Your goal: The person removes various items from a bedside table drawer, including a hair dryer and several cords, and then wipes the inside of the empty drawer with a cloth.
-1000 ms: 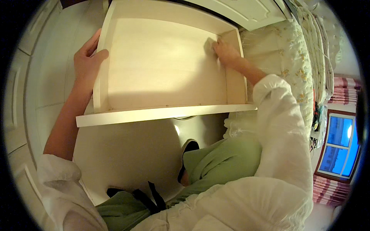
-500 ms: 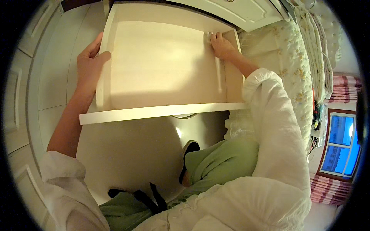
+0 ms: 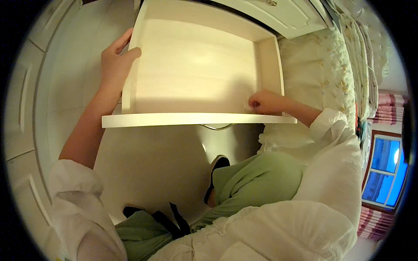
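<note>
A pale wooden drawer [image 3: 196,65] is pulled out in front of me, with its front panel [image 3: 196,119] turned toward my body. Its left side wall is gripped by my left hand [image 3: 116,61], thumb over the top edge and fingers outside. Inside, at the near right corner, my right hand [image 3: 266,102] is closed and low against the drawer bottom. Something small and whitish, perhaps see-through, shows at its fingertips, too faint to name. A curved metal handle [image 3: 217,127] sticks out below the front panel.
Beyond the drawer stands a white cabinet front [image 3: 283,15] with a small knob. A bed with a pale floral quilted cover [image 3: 305,65] borders the right side. White panelled doors [image 3: 21,100] line the left. My green-trousered legs [image 3: 257,178] are below the drawer.
My right hand has moved from the far right corner of the drawer to the near right corner. My left hand keeps its hold on the left wall. The view has shifted slightly.
</note>
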